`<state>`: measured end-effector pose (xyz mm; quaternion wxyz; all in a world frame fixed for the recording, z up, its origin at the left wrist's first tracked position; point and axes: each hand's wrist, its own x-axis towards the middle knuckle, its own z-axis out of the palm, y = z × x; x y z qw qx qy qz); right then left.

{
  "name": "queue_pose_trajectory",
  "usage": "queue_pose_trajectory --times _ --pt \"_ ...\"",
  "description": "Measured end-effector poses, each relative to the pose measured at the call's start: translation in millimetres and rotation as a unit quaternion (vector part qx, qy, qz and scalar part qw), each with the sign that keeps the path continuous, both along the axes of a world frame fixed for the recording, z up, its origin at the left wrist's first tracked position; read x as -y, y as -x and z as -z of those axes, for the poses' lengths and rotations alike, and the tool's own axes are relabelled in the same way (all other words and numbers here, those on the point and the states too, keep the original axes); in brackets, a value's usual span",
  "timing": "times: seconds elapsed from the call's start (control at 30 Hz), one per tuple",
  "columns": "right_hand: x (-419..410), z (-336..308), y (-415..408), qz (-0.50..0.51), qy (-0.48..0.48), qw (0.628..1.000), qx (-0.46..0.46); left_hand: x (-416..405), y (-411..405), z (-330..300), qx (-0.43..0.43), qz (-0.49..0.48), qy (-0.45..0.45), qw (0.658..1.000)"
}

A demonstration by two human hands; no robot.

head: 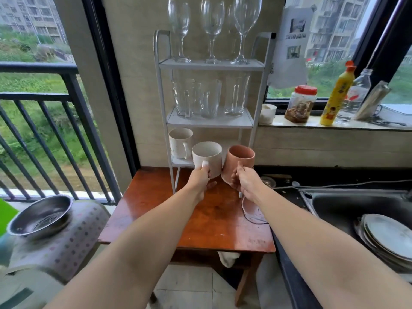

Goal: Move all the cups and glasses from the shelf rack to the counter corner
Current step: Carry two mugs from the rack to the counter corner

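Note:
A white three-tier shelf rack point(256, 65) stands at the back of a small wooden table point(211, 228). Three wine glasses point(211, 30) stand on its top tier, three glass mugs point(208, 99) on the middle one. A white mug point(178, 141) sits on the bottom tier at the left. My left hand point(200, 178) grips the handle of a second white mug point(208, 156), held just in front of the bottom tier. My right hand point(244, 180) grips the handle of a pink mug point(239, 161), tilted slightly, beside it.
A dark counter with a sink point(356, 204) holding stacked plates point(388, 239) lies to the right. The windowsill carries a small white cup point(267, 112), a red-lidded jar point(301, 103), a yellow bottle point(336, 94) and a clear bottle point(356, 94). A metal bowl point(40, 217) sits at the left.

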<state>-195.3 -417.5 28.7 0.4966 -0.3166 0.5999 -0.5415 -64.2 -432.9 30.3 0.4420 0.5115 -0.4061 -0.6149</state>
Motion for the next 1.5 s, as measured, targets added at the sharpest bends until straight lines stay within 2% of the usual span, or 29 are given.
queue_pose_trajectory --times 0.27,0.43,0.57,0.73,0.97,1.23,1.5 --pt "-130 18 4 0.089 -0.032 0.995 0.038 -112 -4 18 0.035 0.066 -0.044 0.996" --pt "-215 38 43 0.182 -0.049 0.981 0.036 -174 36 32 0.049 0.134 -0.076 0.987" --pt "-275 46 83 0.258 -0.063 0.963 0.036 -210 80 41 0.057 0.192 -0.052 0.978" --pt "-371 45 141 0.347 -0.069 0.934 0.046 -272 156 45 0.071 0.291 -0.039 0.953" --pt "-538 43 225 0.474 -0.071 0.876 0.054 -410 271 49 0.086 0.436 -0.072 0.893" --pt "-742 47 317 0.575 -0.092 0.813 0.029 -597 387 50 0.079 0.531 -0.068 0.841" --pt "-902 38 366 0.675 -0.077 0.734 0.031 -759 485 43 0.081 0.619 -0.079 0.777"
